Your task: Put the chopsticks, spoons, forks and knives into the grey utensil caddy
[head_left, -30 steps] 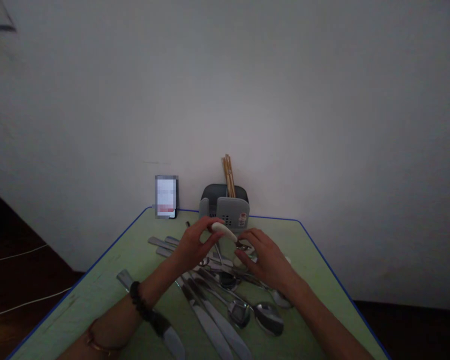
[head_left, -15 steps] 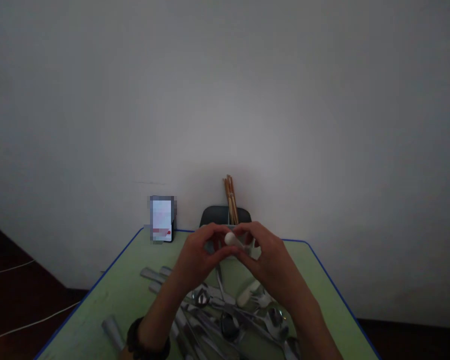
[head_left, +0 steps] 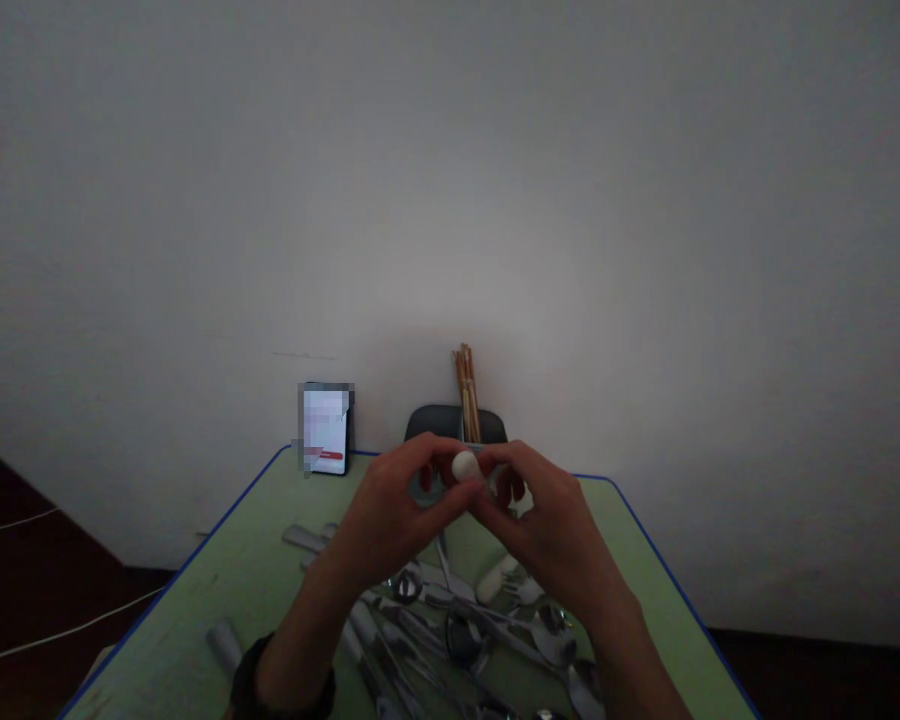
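A white round-ended piece (head_left: 465,466), handle-like in shape, is held between both hands above the table; its far part is hidden by fingers, so its kind is unclear. My left hand (head_left: 399,500) pinches it from the left between thumb and fingers. From the other side, the thumb and fingertips of my right hand (head_left: 544,505) close on it too. Beneath my wrists lies a loose heap of metal cutlery, with a spoon (head_left: 551,635), a fork (head_left: 523,585) and several knives and handles. A pale handle (head_left: 495,578) rests beside the fork.
Behind my hands a dark cutlery holder (head_left: 433,424) stands near the wall, with a bundle of wooden chopsticks (head_left: 466,395) upright in it. A phone (head_left: 325,430) leans upright at the table's back left. The green table (head_left: 165,640) has a blue edge.
Both hands stay closed on the white piece, which now points its round end more toward me. The view has shifted slightly. The phone's screen looks different.
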The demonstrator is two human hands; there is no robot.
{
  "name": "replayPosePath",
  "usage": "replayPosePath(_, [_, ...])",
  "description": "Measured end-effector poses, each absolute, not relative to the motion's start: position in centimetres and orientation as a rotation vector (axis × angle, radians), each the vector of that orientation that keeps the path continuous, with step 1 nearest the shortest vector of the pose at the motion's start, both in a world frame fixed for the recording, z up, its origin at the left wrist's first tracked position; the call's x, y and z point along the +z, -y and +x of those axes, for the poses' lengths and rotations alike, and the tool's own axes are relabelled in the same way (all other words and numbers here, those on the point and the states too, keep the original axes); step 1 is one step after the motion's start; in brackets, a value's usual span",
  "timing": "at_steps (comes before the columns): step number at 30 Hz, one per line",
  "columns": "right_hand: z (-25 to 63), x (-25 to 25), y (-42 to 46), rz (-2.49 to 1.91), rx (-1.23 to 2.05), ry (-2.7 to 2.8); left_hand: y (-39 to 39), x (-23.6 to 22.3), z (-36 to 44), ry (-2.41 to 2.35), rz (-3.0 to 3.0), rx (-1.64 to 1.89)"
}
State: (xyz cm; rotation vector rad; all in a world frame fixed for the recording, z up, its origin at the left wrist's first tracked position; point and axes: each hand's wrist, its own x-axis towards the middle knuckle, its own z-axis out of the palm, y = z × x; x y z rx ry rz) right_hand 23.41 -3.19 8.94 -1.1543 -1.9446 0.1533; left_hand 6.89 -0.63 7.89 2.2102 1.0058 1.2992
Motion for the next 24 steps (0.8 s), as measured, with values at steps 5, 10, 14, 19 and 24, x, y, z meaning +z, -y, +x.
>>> replayPosePath(5, [23.8,9.9,4.5,-1.127,0.082,1.976,1.7,8.8,6.5,-0.982,2.256,1.234])
replayPosePath(10, [24.3,10.8,5.4,-1.087,0.117,2.022,2.7,9.8,6.0,-0.936,2.338,1.175])
replayPosePath(14, [24.3,11.5,6.1,-1.071,0.151,2.011,3.3,10.1,6.0,-0.958,2.371,1.23])
replayPosePath(19, [24.3,11.9,6.4,-1.063,0.194,2.012,3.6,10.3,6.0,-0.951,2.402,1.27])
replayPosePath(24, [25.3,12.2,6.3,-1.089,0.19,1.987,3.4,10.4,5.7,-0.928,2.396,1.256])
